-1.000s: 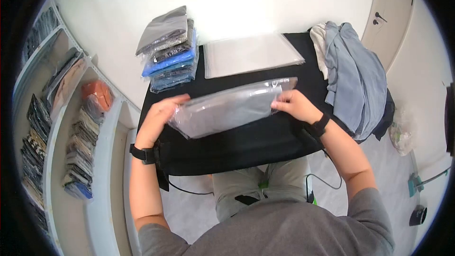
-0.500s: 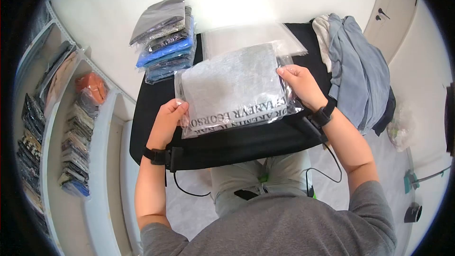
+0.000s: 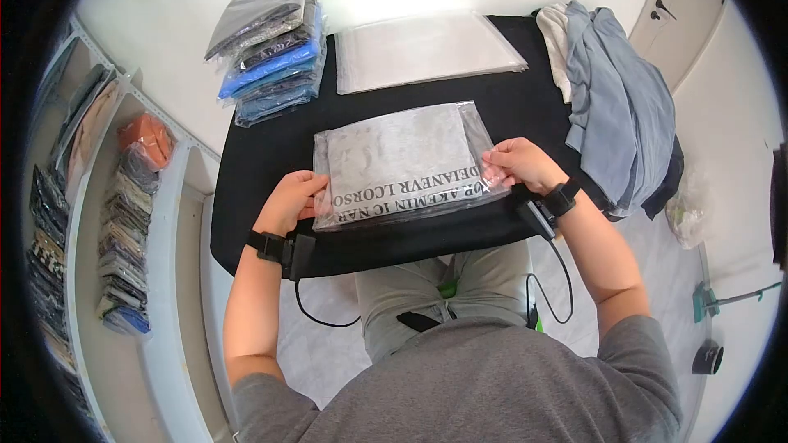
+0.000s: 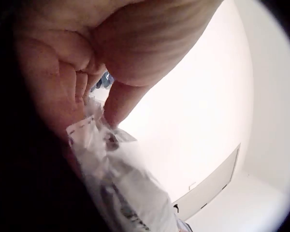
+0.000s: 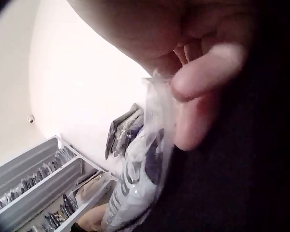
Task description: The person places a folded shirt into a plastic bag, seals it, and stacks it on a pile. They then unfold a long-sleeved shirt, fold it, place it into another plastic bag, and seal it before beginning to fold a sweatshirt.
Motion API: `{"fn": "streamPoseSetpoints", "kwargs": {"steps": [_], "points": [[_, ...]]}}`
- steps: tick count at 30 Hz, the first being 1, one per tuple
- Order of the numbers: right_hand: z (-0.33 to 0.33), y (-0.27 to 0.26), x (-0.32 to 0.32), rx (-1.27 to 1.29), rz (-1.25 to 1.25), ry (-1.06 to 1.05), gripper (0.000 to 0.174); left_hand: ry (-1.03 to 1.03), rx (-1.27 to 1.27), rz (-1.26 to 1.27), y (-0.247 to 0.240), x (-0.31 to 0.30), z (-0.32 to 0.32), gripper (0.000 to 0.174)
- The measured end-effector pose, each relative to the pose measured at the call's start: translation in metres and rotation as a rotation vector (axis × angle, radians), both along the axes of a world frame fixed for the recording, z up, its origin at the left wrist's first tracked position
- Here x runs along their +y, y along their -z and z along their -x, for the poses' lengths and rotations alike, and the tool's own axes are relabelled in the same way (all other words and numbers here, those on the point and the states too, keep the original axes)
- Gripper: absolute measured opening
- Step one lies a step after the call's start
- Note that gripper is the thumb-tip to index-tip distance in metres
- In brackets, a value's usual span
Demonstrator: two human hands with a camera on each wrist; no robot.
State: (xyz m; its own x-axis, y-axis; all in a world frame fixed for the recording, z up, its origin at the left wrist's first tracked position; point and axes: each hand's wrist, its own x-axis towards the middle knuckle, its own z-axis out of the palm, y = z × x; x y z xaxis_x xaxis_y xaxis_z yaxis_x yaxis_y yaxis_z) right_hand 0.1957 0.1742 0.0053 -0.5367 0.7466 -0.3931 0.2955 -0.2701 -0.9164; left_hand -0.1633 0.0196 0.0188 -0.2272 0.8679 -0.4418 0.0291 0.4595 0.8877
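Note:
A folded light grey garment with dark lettering, inside a clear plastic bag point(image 3: 398, 152), lies flat over the near half of the black-covered table point(image 3: 271, 139). My left hand point(image 3: 291, 199) pinches the bag's left edge between thumb and fingers. On the opposite side, my right hand point(image 3: 525, 166) pinches the right edge in the same way. In the left wrist view, crinkled plastic point(image 4: 121, 169) runs out from under the thumb. The right wrist view shows the bag's edge point(image 5: 157, 111) at thumb and finger, with letters on the cloth inside.
A pile of bagged garments point(image 3: 275, 49) stands at the table's back left. Flat clear bags point(image 3: 427, 53) lie at the back middle. Loose grey-blue clothes point(image 3: 620, 107) drape over the right side. Shelves point(image 3: 156, 238) of bagged clothes line the left. Cables hang from both wrists.
The bag was tilted up with its lettering hidden, then turned so the lettered face shows, and has come down flat nearer the tabletop. Both hands stay at its sides; the left has shifted lower on its edge.

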Motion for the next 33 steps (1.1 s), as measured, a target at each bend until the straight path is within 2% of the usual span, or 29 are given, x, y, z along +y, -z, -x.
{"fn": "streamPoseSetpoints", "kwargs": {"steps": [3,5,6,8,10,12,15,19,24,26,27,30,31,33], "points": [[-0.005,0.005,0.002,0.027,-0.060,-0.013,0.021,0.001,0.003,-0.012,0.003,0.000,0.000,0.018],[-0.006,-0.002,0.006,-0.148,-0.102,-0.111,0.027,-0.009,0.029,-0.004,0.003,0.000,-0.002,0.018],[-0.006,-0.009,0.010,-0.147,-0.100,-0.106,0.027,-0.023,0.055,0.000,0.003,0.000,-0.003,0.018],[-0.005,-0.027,0.024,-0.338,-0.166,-0.112,0.033,-0.015,0.054,-0.004,0.003,0.001,-0.003,0.018],[0.003,-0.024,0.043,-0.268,-0.432,0.040,0.031,-0.004,0.058,-0.006,0.004,0.001,-0.001,0.018],[0.018,-0.022,0.058,-0.305,-0.297,0.081,0.030,0.008,0.071,-0.009,0.007,0.002,0.002,0.018],[0.032,-0.019,0.066,-0.334,-0.146,-0.067,0.030,0.000,0.094,-0.020,0.005,0.001,0.000,0.017],[0.029,-0.003,0.074,-0.267,-0.182,-0.057,0.031,0.041,0.064,-0.034,0.010,0.001,0.003,0.017],[0.025,-0.005,0.073,-0.271,-0.116,0.022,0.027,-0.020,0.103,-0.030,0.007,-0.002,-0.001,0.016],[0.017,0.010,0.082,-0.344,-0.358,0.200,0.027,-0.016,0.118,-0.036,0.012,0.000,0.001,0.016],[0.010,0.005,0.078,-0.360,-0.384,0.186,0.029,-0.011,0.131,-0.043,0.013,-0.001,0.003,0.015],[0.008,-0.017,0.048,-0.473,-0.347,0.116,0.048,0.000,0.136,-0.028,0.013,0.001,0.003,0.014],[0.010,-0.020,0.040,-0.478,-0.343,0.109,0.048,-0.005,0.130,-0.023,0.014,0.001,0.003,0.014],[0.016,-0.023,0.030,-0.583,-0.428,0.004,0.057,0.007,0.108,-0.035,0.014,0.002,0.003,0.014]]}}
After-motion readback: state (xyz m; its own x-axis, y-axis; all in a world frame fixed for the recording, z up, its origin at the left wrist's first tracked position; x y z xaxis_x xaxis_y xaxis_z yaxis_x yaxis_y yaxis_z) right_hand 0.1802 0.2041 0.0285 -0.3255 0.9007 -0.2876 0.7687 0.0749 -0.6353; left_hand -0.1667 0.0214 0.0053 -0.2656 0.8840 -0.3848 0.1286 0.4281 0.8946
